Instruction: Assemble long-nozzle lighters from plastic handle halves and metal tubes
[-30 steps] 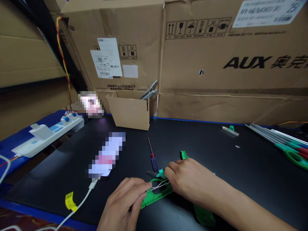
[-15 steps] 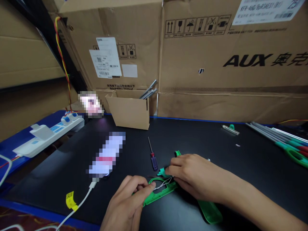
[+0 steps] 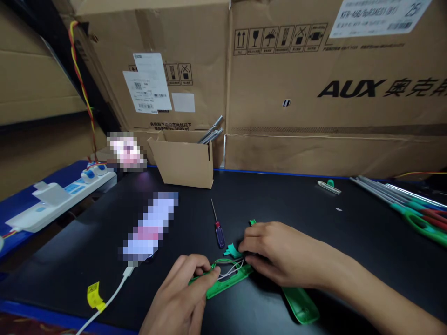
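My left hand (image 3: 181,293) is closed on the near left end of a green plastic casing (image 3: 228,286), thumb on top. The casing has a large ring-shaped opening, with thin white wires (image 3: 233,269) running across it. My right hand (image 3: 274,251) is bent over the casing's right end, fingertips pinched close to the wires and a small teal plastic piece (image 3: 232,251). What those fingertips hold is hidden. Below my right wrist lies a green half shell (image 3: 301,304). A bit of green plastic (image 3: 253,222) shows behind the right knuckles.
A purple-handled screwdriver (image 3: 219,234) lies beyond my hands. To the left are a blurred-out phone (image 3: 150,228) on a white cable and a power strip (image 3: 59,200). A small cardboard box (image 3: 185,163) holds metal rods. Scissors (image 3: 422,223) and rods lie at right.
The whole view has shifted slightly, with things sitting a little further left in the picture. Both hands keep nearly the same grip and place on the casing.
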`<state>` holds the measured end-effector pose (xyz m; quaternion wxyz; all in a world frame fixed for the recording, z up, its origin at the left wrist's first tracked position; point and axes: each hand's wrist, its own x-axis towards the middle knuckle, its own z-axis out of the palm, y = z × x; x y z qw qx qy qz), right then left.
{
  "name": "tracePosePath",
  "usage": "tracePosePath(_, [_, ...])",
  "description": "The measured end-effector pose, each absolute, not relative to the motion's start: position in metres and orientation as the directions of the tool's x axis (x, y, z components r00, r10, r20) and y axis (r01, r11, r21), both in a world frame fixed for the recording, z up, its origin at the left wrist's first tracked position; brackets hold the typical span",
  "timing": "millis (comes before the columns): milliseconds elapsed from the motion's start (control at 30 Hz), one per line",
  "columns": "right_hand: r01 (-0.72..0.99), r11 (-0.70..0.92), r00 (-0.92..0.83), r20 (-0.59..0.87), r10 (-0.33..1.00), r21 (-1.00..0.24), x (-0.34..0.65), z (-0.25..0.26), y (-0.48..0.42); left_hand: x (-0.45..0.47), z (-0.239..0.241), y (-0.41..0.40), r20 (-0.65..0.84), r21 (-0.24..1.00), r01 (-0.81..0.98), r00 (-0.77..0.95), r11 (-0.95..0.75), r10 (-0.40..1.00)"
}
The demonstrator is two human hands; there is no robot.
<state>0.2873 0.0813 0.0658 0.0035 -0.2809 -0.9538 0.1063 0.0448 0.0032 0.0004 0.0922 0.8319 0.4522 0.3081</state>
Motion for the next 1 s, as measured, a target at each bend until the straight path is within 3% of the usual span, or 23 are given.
tracePosePath(167, [0.604,0.788,-0.796,-0.132,0.590,-0.120,0.274,0.069,0.093,0.043,0.003,0.006,0.480,0.368,0.683,0.441,-0.631,0.758])
tracePosePath(500, [0.568,0.817,-0.818,-0.180,0.546,-0.100,0.264,0.080,0.096,0.038,-0.002,0.005,0.491,0.406,0.694,0.383,-0.595,0.782])
tracePosePath(800, [0.600,0.799,-0.798,-0.092,0.595,-0.033,0.266,0.075,0.094,0.039,0.003,0.006,0.470,0.403,0.684,0.415,-0.608,0.779])
tracePosePath(867, [0.605,0.790,-0.796,-0.043,0.604,-0.099,0.272,0.078,0.081,0.040,0.004,0.005,0.473,0.415,0.690,0.393,-0.593,0.789])
tracePosePath(1000, [0.580,0.716,-0.776,0.005,0.631,-0.388,0.280,0.082,0.055,0.042,0.005,0.006,0.442,0.434,0.708,0.372,-0.558,0.816])
